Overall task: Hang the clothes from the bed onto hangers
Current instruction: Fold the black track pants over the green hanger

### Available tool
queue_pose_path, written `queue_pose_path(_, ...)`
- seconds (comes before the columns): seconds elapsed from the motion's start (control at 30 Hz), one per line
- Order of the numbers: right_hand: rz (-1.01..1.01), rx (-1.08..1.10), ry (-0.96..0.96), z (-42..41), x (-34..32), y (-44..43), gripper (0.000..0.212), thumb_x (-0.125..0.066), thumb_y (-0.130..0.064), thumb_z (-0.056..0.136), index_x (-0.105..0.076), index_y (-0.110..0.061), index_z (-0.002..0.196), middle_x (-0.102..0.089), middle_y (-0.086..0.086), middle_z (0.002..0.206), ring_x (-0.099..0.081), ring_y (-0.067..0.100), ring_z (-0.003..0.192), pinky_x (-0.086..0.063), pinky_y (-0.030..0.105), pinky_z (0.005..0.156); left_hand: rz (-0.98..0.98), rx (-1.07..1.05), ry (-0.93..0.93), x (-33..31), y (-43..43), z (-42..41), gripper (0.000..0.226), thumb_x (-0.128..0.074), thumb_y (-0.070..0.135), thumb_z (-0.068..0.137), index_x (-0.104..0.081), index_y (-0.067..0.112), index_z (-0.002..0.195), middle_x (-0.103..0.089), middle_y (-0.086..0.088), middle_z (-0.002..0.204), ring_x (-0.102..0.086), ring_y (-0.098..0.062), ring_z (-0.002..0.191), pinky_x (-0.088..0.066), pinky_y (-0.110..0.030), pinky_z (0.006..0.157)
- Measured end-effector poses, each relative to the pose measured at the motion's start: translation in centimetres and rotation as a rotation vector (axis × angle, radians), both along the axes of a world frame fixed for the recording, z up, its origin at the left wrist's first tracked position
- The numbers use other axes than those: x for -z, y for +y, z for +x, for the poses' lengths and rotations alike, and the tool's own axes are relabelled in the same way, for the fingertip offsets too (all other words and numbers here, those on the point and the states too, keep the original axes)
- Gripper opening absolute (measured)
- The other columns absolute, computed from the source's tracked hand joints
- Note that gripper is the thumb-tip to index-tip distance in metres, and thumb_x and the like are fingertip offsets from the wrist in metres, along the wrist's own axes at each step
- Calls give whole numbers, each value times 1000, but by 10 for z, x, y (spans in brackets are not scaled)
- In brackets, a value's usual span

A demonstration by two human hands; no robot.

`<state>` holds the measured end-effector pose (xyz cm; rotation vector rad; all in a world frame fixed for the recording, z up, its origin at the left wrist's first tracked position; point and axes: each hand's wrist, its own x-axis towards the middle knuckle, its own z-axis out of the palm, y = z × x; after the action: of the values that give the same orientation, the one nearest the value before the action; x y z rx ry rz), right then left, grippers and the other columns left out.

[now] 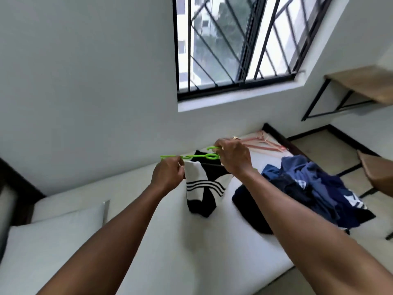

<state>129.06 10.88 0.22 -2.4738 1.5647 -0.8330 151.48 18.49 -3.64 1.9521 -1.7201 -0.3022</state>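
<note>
I hold a bright green plastic hanger (pixel 197 156) level above the bed. A black and white garment with three stripes (pixel 202 188) hangs from it. My left hand (pixel 168 175) pinches the garment's white edge at the hanger's left arm. My right hand (pixel 231 156) grips the hanger near its hook and covers its right arm. A heap of blue and navy clothes (pixel 314 188) lies on the white mattress (pixel 191 241) to the right. Pink hangers (pixel 263 143) lie at the bed's far end.
A white pillow (pixel 53 237) lies at the left of the bed. A barred window (pixel 244 43) is in the wall ahead. A wooden desk with black legs (pixel 361 84) stands at the right, and a wooden seat (pixel 376 171) is near the bed's right side.
</note>
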Motion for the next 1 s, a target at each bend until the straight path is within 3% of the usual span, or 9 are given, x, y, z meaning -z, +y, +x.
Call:
queue_pose_path(0.2,-241,34,-18,-12,-149,-2,12,-74,-33,94,-77,-22,97,-76,0,95,-64,29,95,-47,35,67,-256,102,-17,-150,-11,-10,9,-65,21,89,-72,21,96,-72,1,91,-68,-22,83,-54,-34,71)
queue_pose_path(0.33,-300,51,-55,-26,-223,17,9,-73,-30,94,-76,-21,94,-76,1,92,-62,31,96,-47,38,71,-361,196,19,-220,-6,-27,10,-67,22,88,-71,22,98,-71,4,93,-66,-20,91,-54,-35,78)
queue_pose_path(0.53,-311,47,-98,-57,-297,54,11,-74,-32,92,-79,-21,91,-74,0,83,-60,25,94,-41,35,70,-343,377,-25,-281,5,-68,44,-75,43,89,-67,19,126,-69,-4,117,-63,-24,110,-51,-35,93)
queue_pose_path(0.63,-252,17,-116,-78,-318,72,12,-73,-32,86,-77,-22,85,-74,-2,79,-67,22,84,-51,38,74,-234,439,49,-294,13,-95,40,-77,48,88,-70,20,114,-73,-2,102,-68,-21,99,-54,-35,88)
queue_pose_path(0.73,-179,37,-144,-106,-328,91,10,-73,-31,84,-77,-22,84,-76,-5,78,-70,15,80,-56,42,78,-164,532,187,-298,23,-125,24,-81,32,89,-68,12,91,-74,-3,81,-72,-17,74,-54,-31,73)
queue_pose_path(0.8,-179,70,-186,-131,-332,108,6,-76,-28,84,-78,-22,84,-76,-6,77,-71,14,78,-57,40,76,-129,572,335,-301,31,-149,19,-80,17,89,-66,10,81,-73,-2,69,-65,-13,55,-52,-28,64)
queue_pose_path(0.87,-188,66,-242,-152,-337,123,4,-81,-23,87,-79,-19,85,-76,-4,76,-72,13,75,-56,32,73,-147,585,395,-306,36,-164,18,-81,14,88,-68,8,77,-72,-1,63,-54,-8,51,-46,-25,59)
queue_pose_path(0.93,-190,104,-283,-180,-345,148,16,-80,-33,89,-79,-18,84,-77,-4,78,-73,12,78,-53,25,73,-154,635,415,-318,48,-187,17,-81,12,87,-69,6,76,-70,1,59,-50,-4,48,-40,-22,54)
queue_pose_path(1.0,-97,135,-345,-215,-350,175,41,-74,-58,87,-79,-18,87,-79,-2,81,-75,14,81,-55,27,75,-152,691,464,-332,62,-207,16,-79,6,87,-70,0,76,-65,0,56,-48,-2,45,-36,-18,50)
